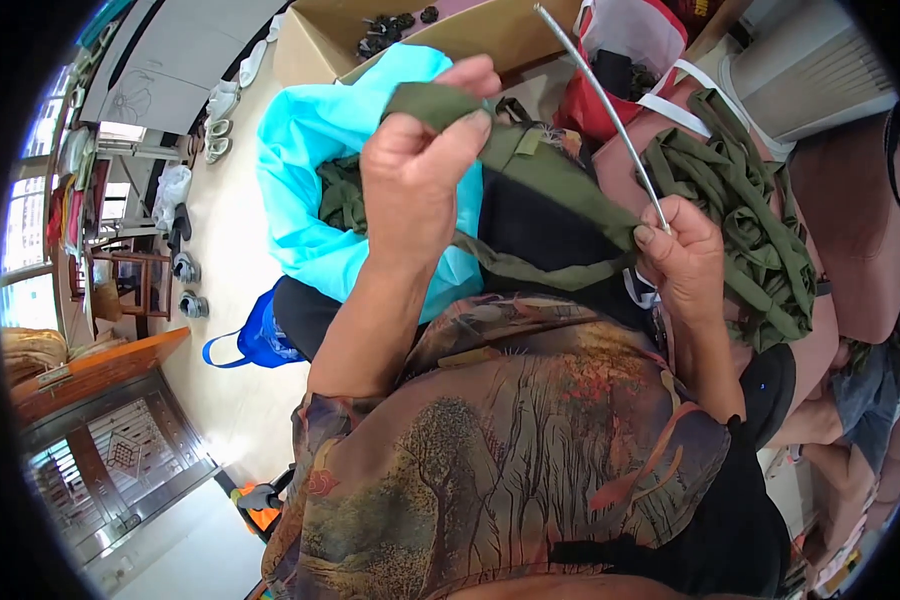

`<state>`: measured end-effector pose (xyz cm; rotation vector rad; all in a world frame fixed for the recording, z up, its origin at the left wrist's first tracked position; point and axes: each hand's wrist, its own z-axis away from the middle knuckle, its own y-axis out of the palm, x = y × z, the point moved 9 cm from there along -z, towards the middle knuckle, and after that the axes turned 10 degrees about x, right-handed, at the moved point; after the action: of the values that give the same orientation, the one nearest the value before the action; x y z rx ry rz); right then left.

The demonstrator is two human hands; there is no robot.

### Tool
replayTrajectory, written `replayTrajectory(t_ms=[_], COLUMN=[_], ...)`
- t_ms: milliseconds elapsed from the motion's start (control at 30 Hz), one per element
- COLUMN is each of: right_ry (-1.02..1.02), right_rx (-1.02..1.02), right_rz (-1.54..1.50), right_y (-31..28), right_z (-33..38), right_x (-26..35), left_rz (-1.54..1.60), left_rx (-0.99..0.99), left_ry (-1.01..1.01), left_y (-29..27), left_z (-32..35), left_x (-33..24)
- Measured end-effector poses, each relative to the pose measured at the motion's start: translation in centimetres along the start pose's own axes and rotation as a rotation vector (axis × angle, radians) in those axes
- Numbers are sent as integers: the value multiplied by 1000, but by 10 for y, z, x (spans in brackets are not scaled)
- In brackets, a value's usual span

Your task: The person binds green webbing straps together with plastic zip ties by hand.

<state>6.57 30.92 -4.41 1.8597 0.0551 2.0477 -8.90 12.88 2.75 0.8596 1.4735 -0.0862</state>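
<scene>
My left hand point(415, 185) is raised in the middle, its thumb pressing one end of an olive-green cloth strip point(560, 180). The strip slants down to the right, a small pale tag-like patch on it, and a narrower length loops below. My right hand point(685, 255) pinches the strip's other end between thumb and fingers. A long thin metal rod point(612, 105) also stands in my right hand's grasp, pointing up and to the left. Behind my left hand lies a turquoise bag point(295, 215) with dark green cloth inside.
A heap of olive-green cloth strips point(740, 230) lies on a pinkish seat to the right. Beyond are a cardboard box point(310, 45) with small black pieces and a red-and-white bag point(635, 35). A blue bag point(265, 330) sits on the floor at left, near several shoes point(188, 270).
</scene>
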Motion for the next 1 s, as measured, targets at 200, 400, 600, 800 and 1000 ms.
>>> replayTrajectory(t_ms=[200,400,600,800,1000], right_ry=[306,260,34,41,85], right_rx=[-69,-263,-204,-53,-46], right_rz=[-159,-36,201,329,291], right_y=[-10,-39,-26,6,-3], right_z=[0,-7,-23,-34,-51], right_x=[-68,-71,-38,-41,-74], left_rz=[-31,37,-38,-207,-227], left_rx=[-131,-197,-219,-247,-282], left_ry=[-436,-512,-488,-475,-450], left_y=[-71,-71,-65,-68,-72], left_z=[11,12,8,-1,-12], left_x=[88,113,104,97,98])
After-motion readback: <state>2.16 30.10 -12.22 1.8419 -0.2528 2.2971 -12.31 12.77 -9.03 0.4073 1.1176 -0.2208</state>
